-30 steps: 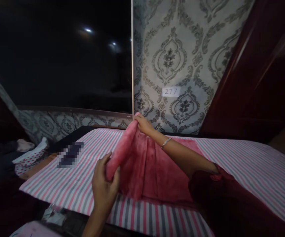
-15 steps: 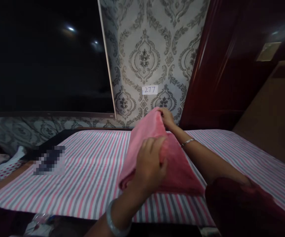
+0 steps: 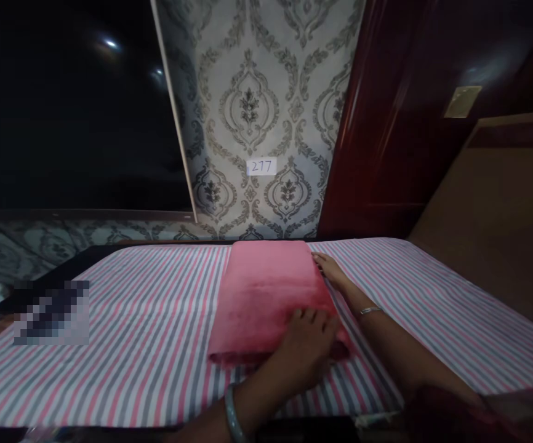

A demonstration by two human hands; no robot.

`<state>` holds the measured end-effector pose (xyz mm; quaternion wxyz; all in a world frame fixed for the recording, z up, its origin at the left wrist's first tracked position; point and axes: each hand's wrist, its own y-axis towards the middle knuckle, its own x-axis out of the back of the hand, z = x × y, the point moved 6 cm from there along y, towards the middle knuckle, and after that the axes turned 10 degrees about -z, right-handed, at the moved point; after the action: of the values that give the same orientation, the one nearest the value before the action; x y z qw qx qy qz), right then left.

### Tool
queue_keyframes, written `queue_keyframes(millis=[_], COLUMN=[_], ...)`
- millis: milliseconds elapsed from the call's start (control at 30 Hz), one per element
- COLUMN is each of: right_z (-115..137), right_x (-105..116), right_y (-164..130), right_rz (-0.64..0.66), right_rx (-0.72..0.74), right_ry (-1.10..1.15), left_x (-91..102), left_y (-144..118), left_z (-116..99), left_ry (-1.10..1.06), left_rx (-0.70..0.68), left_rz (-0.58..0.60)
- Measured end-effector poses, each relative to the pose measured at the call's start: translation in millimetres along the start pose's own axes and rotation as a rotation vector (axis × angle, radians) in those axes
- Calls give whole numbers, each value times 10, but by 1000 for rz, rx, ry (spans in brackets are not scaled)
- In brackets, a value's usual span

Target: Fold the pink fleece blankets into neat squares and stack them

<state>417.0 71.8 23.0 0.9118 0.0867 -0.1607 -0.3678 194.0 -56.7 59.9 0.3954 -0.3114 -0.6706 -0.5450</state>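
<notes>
A pink towel (image 3: 266, 289) lies folded into a long strip on the striped cloth (image 3: 146, 344), running from near the front edge toward the wall. My left hand (image 3: 306, 351) rests flat on the towel's near right corner, fingers spread, a pale bangle on the wrist. My right hand (image 3: 333, 271) lies flat beside the towel's far right edge, touching it, with a thin bracelet on the wrist. Neither hand grips anything.
A patterned wall with a small "277" label (image 3: 261, 166) stands behind. A dark screen (image 3: 63, 123) fills the upper left. A dark red panel (image 3: 386, 135) and brown surface (image 3: 501, 234) are at right. A blurred dark object (image 3: 52, 311) lies at left.
Both hands held the towel's edge raised and carried it over to the right. Now the towel lies flat and folded, and both hands have let go and rest on or beside it.
</notes>
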Motion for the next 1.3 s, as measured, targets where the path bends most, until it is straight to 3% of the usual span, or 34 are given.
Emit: queue_keyframes(millis=[233, 400, 467, 600, 667, 733, 833, 900, 967, 1033, 1100, 1200, 1300], right_z=[294, 621, 648, 357, 139, -36, -165, -191, -206, -218, -220, -173, -120], right_x=[-257, -252, -189, -72, -31, 19, 135, 235, 338, 416, 452, 485, 544], right_y=[246, 525, 582, 436, 293, 156, -33, -181, -370, -599, -843, -1144, -1297], right_rz=[45, 30, 17, 1, -1, -2, 4, 18, 35, 72, 133, 197, 160], right_rx=[-3, 75, 93, 11, -57, -117, -175, -204, -238, -277, -315, -324, -329], right_ry=[-35, -29, -21, -43, -45, -25, 25, 57, 75, 95, 161, 301, 315], left_x=[-142, 189, 212, -146, -261, -175, 263, 591, 861, 961, 885, 612, 408], left_y=[-6, 162, 251, 266, 180, 73, -125, -305, -554, -870, -1191, -1499, -1526], left_z=[153, 264, 255, 127, 70, 75, 344, 735, 1223, 1678, 1953, 1976, 1786], left_ry=[186, 184, 205, 212, 154, 5, -213, -222, -196, -262, -468, -839, -1099], left_rx=[-6, 0, -3, -22, -12, 6, 54, 172, 399, 715, 1016, 1307, 1387], left_rz=[-45, -251, -244, 32, 109, 61, -152, -285, -418, -461, -452, -406, -406])
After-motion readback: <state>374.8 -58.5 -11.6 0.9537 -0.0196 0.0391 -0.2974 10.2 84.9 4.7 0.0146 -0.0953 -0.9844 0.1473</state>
